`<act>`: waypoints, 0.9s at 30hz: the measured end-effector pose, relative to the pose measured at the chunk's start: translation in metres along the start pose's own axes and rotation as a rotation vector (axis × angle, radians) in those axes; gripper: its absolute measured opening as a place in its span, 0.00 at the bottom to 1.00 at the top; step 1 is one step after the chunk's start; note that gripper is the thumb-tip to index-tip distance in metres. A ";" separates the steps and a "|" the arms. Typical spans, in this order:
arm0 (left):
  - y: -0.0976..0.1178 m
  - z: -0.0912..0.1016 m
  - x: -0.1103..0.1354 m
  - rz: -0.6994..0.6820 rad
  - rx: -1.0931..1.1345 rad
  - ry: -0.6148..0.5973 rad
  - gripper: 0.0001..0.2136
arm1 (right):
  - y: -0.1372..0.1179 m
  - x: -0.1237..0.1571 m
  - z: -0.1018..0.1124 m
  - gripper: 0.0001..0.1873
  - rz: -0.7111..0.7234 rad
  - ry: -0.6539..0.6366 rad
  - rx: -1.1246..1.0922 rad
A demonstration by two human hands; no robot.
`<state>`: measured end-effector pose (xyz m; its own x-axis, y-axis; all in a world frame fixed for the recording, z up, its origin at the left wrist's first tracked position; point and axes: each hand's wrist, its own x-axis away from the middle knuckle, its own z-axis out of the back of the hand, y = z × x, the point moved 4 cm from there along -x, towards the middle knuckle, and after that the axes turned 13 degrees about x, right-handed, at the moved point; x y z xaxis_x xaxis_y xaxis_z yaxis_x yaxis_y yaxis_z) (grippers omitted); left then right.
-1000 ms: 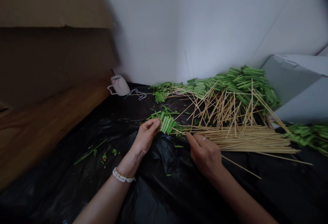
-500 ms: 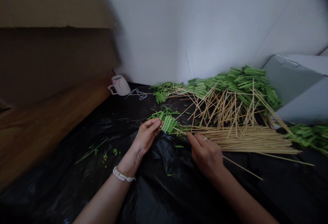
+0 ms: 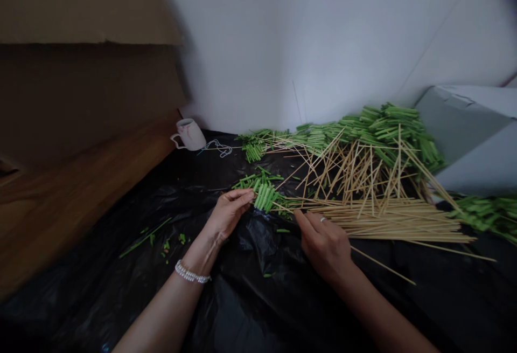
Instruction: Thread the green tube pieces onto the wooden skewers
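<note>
My left hand [image 3: 228, 214], with a pearl bracelet on the wrist, pinches a row of short green stalk pieces [image 3: 264, 195] threaded on a thin bamboo skewer. My right hand [image 3: 323, 242], wearing a ring, has its fingers closed around that skewer [image 3: 382, 265], whose free end runs back to the right. Both hands work over a black plastic sheet [image 3: 250, 293]. Right of the hands lies a pile of bare bamboo skewers [image 3: 388, 218].
A heap of cut green stalks [image 3: 375, 132] lies against the white wall, with more at the far right [image 3: 484, 213]. A white mug [image 3: 189, 134] and a tangle of string [image 3: 220, 148] sit at the back left. A wooden surface [image 3: 60, 196] lies left, a grey box [image 3: 472, 137] right.
My left hand's fingers have shifted slightly along the green pieces and the wrist has dropped a little. The right hand has barely moved.
</note>
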<state>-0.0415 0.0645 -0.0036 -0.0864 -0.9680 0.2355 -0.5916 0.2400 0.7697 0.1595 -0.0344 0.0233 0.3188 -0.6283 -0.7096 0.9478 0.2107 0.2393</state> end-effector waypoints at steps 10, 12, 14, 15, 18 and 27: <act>-0.001 -0.001 -0.001 0.090 0.055 -0.028 0.12 | -0.001 0.000 -0.001 0.17 0.008 -0.001 -0.037; -0.002 -0.001 0.000 0.111 0.068 -0.027 0.11 | -0.001 0.000 0.000 0.17 0.007 0.001 -0.032; -0.002 -0.002 0.000 0.128 0.075 -0.035 0.11 | -0.001 -0.001 0.001 0.17 0.007 0.001 -0.029; -0.003 -0.002 0.000 0.134 0.078 -0.039 0.12 | -0.001 -0.001 0.001 0.16 0.007 0.000 -0.033; -0.005 -0.002 0.001 0.148 0.075 -0.045 0.13 | -0.002 -0.001 0.002 0.17 0.009 -0.002 -0.055; -0.008 -0.003 0.003 0.115 0.046 -0.041 0.13 | 0.001 -0.002 0.001 0.17 0.001 0.010 -0.044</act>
<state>-0.0342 0.0601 -0.0072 -0.1875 -0.9368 0.2953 -0.6122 0.3466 0.7107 0.1595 -0.0343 0.0253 0.3192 -0.6210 -0.7159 0.9467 0.2441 0.2103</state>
